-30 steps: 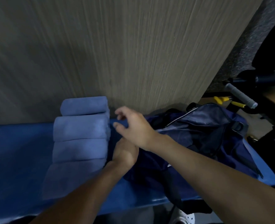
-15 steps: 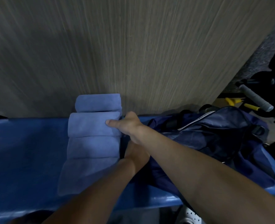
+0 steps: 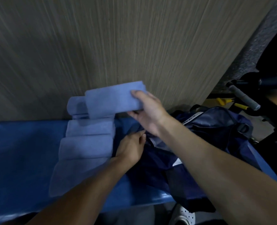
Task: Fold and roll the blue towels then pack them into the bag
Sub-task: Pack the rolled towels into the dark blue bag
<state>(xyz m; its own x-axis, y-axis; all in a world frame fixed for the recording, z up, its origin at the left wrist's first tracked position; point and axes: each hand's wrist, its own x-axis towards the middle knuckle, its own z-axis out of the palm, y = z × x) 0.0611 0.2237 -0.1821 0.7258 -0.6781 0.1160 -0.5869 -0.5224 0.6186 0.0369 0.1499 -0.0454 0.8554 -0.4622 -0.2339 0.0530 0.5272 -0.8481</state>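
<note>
Rolled towel (image 3: pixel 113 99), soft, light, likely to unroll unless squeezed across the whole coil, juts left from right grip (image 3: pixel 149 112) wrapped round its end; left grip (image 3: pixel 131 148), just below, pinches bag (image 3: pixel 215 127) rim.

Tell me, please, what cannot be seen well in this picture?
All in the head view:
- Inside of the bag: hidden by its own dark fabric and the right forearm.
- Grip of the left hand: unclear, its fingertips are tucked under the right wrist.
- The farthest rolled towel: mostly behind the lifted towel that the right hand holds.
- The nearest towel: partly covered by the left forearm.
</note>
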